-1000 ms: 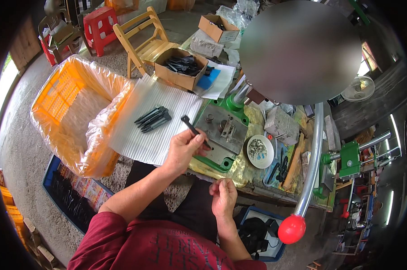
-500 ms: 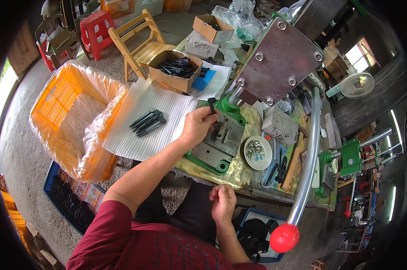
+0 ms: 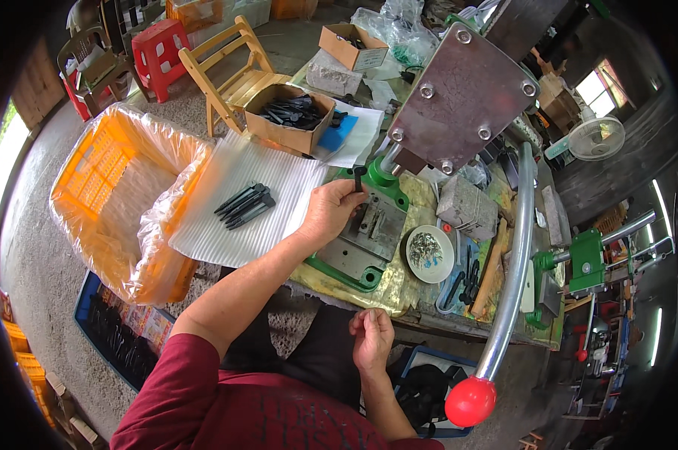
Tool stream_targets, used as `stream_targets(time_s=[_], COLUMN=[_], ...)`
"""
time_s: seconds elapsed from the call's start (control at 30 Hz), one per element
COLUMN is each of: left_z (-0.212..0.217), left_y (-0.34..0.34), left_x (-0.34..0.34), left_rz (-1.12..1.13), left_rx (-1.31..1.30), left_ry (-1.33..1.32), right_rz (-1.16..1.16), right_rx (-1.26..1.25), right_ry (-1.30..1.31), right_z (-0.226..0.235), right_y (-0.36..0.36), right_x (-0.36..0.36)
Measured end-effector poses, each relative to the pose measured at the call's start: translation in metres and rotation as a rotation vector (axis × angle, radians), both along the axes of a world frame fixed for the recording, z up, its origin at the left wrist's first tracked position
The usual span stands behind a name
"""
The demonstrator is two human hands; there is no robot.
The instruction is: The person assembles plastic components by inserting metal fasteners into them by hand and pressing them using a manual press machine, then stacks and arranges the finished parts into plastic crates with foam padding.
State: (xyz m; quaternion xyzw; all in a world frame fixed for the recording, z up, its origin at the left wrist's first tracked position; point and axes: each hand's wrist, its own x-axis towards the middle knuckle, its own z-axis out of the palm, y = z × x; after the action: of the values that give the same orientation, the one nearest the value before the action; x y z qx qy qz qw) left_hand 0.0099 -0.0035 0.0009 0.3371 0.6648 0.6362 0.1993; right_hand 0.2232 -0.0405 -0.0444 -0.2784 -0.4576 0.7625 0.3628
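Observation:
My left hand (image 3: 330, 213) is closed on a slim black plastic piece (image 3: 359, 177), whose hooked end stands up above the fingers. That hand is over the base plate (image 3: 354, 259) of a green hand press, close to its steel post. Low in front of the bench edge is my right hand (image 3: 372, 334), its fingers curled together; whatever they hold, if anything, is hidden. To the left, a small pile of black plastic pieces (image 3: 246, 205) lies on a white foam sheet (image 3: 279, 176). A white bowl (image 3: 446, 271) of small metal parts sits right of the press base.
The press lever with its red knob (image 3: 471, 401) hangs down on the right. A cardboard box (image 3: 309, 140) of black pieces stands behind the foam sheet. At left is a plastic-lined orange crate (image 3: 84, 180). A concrete block (image 3: 466, 208) sits behind the bowl.
The black piece in my left hand has shifted slightly right and down, over the press base. My right hand has stayed in place, and the view has tilted a little.

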Motion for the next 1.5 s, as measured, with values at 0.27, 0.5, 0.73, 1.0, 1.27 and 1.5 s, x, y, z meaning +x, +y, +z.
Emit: stream_targets(time_s=[0.27, 0.5, 0.73, 1.0, 1.27, 1.5], left_z=[0.012, 0.009, 0.004, -0.001, 0.007, 0.0], left_y=[0.003, 0.007, 0.008, 0.006, 0.003, 0.006], left_x=[-0.009, -0.008, -0.007, -0.008, -0.009, -0.01], left_rz=[-0.116, -0.144, -0.114, -0.117, -0.103, -0.117], left_rx=[0.072, 0.146, 0.222, 0.175, 0.189, 0.16], left_ry=[0.521, 0.576, 0.573, 0.573, 0.534, 0.567], right_rz=[-0.14, -0.563, -0.143, -0.135, -0.019, 0.023], right_rx=[0.336, 1.041, 1.51, 1.578, 1.694, 1.936], right_ry=[-0.028, 0.175, 0.439, 0.015, 0.07, -0.175], right_z=[0.022, 0.117, 0.202, 0.228, 0.183, 0.113], right_y=[0.019, 0.052, 0.027, -0.004, 0.023, 0.051], right_x=[0.01, 0.026, 0.021, -0.001, 0.013, -0.013])
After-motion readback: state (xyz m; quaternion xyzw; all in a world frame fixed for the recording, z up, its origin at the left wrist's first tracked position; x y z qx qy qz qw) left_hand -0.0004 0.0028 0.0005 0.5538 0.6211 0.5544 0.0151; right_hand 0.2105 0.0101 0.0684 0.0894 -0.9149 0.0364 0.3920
